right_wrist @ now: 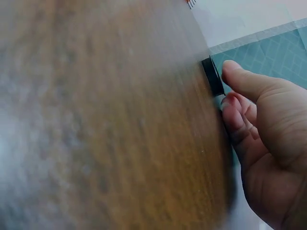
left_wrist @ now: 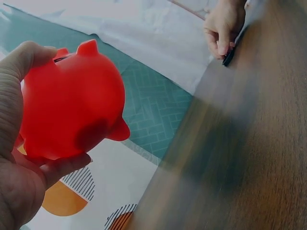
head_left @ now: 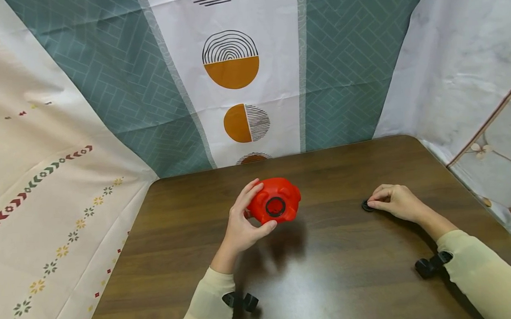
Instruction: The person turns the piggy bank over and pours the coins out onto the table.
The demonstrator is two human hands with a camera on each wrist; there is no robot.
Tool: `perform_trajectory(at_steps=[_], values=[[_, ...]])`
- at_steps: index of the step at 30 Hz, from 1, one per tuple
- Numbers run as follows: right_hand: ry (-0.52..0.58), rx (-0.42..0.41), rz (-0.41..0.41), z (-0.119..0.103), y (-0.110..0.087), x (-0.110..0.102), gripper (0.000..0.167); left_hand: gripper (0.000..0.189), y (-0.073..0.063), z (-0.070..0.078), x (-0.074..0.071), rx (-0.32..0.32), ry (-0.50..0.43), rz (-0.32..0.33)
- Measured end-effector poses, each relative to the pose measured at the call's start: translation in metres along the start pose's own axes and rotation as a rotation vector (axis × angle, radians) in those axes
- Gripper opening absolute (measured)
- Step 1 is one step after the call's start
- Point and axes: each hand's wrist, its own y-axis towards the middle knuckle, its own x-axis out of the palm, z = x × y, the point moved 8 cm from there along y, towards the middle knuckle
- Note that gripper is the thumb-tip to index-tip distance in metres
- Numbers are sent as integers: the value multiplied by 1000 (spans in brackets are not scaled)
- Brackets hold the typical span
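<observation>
My left hand (head_left: 243,222) grips a red piggy bank (head_left: 289,196) above the table. Its underside faces the head camera, showing a round hole with a black rim (head_left: 275,206). In the left wrist view the piggy bank (left_wrist: 76,100) shows its ear and part of a dark slot, with fingers beneath it and the thumb at the top. Farther right, my right hand (head_left: 396,202) pinches the edge of a small round black plug (head_left: 366,205) at the tabletop. The right wrist view has the plug (right_wrist: 213,76) edge-on by the thumb and fingertips; their exact contact is partly hidden.
The brown wooden table (head_left: 178,258) lies under both hands. A teal and white patterned cloth (head_left: 345,65) hangs along its far edge. Light cloths hang at the left (head_left: 47,197) and right (head_left: 469,64). Black wrist devices (head_left: 433,265) sit on both sleeves.
</observation>
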Motion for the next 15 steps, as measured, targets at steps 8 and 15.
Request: perform_trajectory(at_steps=[8, 15], values=[[56, 26, 94, -41, 11, -19, 10, 72, -4, -32, 0, -8, -9, 6], [354, -63, 32, -144, 32, 0, 30, 73, -3, -19, -3, -3, -29, 18]])
